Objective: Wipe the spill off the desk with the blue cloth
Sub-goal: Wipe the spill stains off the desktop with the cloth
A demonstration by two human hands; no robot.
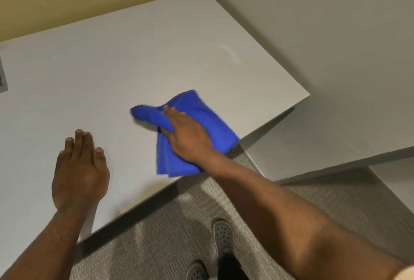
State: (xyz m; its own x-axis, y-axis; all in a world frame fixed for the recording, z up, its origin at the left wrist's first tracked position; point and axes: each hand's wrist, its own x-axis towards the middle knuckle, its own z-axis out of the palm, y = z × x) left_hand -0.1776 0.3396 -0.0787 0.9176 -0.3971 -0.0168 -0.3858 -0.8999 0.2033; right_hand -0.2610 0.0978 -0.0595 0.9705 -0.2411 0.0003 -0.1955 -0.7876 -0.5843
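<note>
Evidently the right hand presses flat on the blue cloth to sweep the desk. The left hand lies flat with straight fingers, probably bracing.

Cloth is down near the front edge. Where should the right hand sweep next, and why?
Probably push the blue cloth away toward the far right corner: a faint pale streak, likely spill, shows on the desk there, beyond the cloth. The right hand lies flat on it.
</note>
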